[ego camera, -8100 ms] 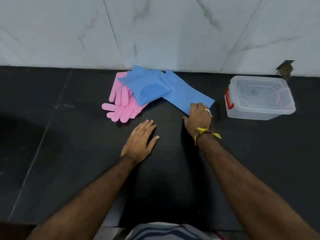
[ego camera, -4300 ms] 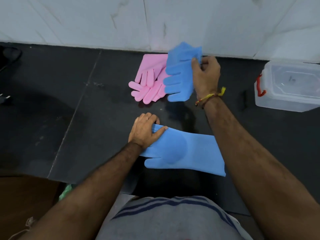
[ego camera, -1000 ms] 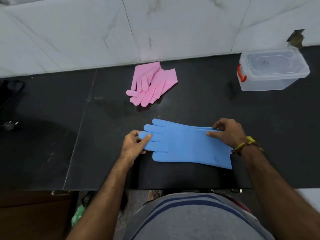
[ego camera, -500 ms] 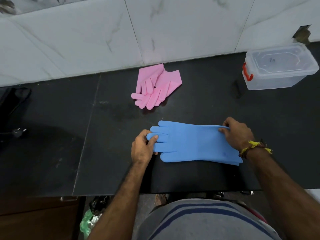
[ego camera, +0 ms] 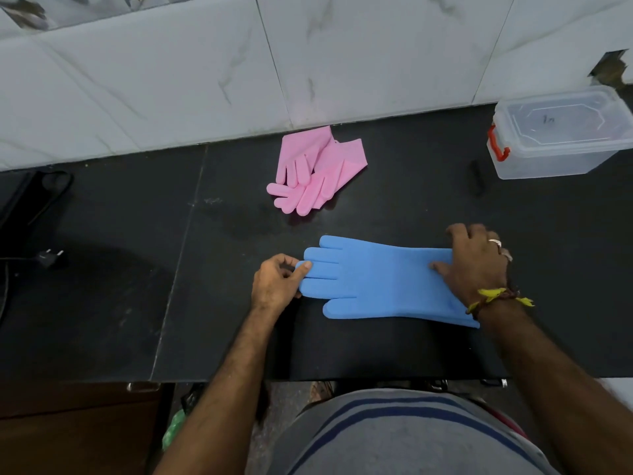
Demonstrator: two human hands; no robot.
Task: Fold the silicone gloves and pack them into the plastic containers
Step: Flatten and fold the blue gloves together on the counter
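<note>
Two blue silicone gloves (ego camera: 380, 279) lie stacked flat on the black counter (ego camera: 137, 286), fingers pointing left and cuffs to the right. My left hand (ego camera: 277, 282) pinches their fingertips at the left end. At the cuff end my right hand (ego camera: 476, 265) grips the far edge, thumb pressed on top. A pair of pink silicone gloves (ego camera: 317, 173) lies loosely overlapped near the wall, behind the blue ones. A clear plastic container (ego camera: 561, 132) with a red latch and its lid on stands at the far right against the wall.
A white marble-tiled wall (ego camera: 308, 63) bounds the counter at the back. A black plug and cable (ego camera: 49, 257) lie at the counter's left end. The counter's front edge runs just below the blue gloves, close to my body.
My right hand slid to the cuff end of the blue gloves and took hold of the far edge. My left hand keeps its pinch on the fingertips. The gloves stay flat.
</note>
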